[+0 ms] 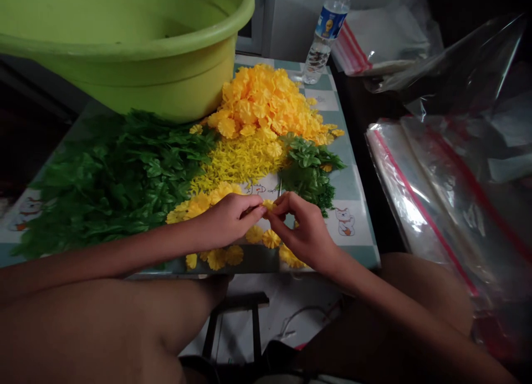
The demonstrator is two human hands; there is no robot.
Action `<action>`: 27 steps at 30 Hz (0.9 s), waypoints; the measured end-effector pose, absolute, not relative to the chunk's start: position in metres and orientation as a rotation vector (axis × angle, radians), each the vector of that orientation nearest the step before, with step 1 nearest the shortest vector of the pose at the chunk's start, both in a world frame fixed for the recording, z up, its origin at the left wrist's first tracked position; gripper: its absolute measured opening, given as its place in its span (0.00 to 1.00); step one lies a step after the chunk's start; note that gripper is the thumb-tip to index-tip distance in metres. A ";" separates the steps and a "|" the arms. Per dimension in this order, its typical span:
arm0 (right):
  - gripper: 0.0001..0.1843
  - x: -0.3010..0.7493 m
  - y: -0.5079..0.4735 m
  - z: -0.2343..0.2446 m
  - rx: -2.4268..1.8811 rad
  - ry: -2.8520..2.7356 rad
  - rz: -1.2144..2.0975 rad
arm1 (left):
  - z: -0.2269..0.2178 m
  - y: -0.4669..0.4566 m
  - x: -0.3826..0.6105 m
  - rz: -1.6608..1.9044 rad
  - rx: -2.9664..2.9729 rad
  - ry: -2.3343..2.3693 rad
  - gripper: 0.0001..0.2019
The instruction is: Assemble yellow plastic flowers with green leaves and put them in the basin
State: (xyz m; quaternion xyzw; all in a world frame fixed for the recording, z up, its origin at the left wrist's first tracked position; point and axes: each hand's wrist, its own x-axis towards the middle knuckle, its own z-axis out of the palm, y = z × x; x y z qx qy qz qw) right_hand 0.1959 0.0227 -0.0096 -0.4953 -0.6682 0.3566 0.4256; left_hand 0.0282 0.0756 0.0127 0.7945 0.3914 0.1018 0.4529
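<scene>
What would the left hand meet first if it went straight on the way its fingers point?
The left hand would meet the yellow flower at its fingertips first, then probably the right hand just behind it.

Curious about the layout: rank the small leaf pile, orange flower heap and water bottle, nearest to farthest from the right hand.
From the right hand:
1. small leaf pile, just beyond the fingers.
2. orange flower heap, mid-table.
3. water bottle, far edge.

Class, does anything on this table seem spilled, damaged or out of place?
Only strays: an orange petal lies on the small green pile, another on the large leaf heap. Nothing spilled. Left hand and right hand pinch one yellow flower.
</scene>
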 end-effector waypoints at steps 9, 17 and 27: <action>0.07 0.201 0.026 -0.010 -1.238 -1.687 1.016 | 0.011 0.078 0.026 0.268 2.196 0.888 0.14; 0.06 0.208 0.031 -0.012 -1.073 -1.523 1.304 | 0.010 0.077 0.028 0.261 2.132 0.876 0.13; 0.10 0.210 0.036 -0.008 -1.039 -1.439 1.448 | 0.009 0.076 0.027 0.295 2.146 0.896 0.13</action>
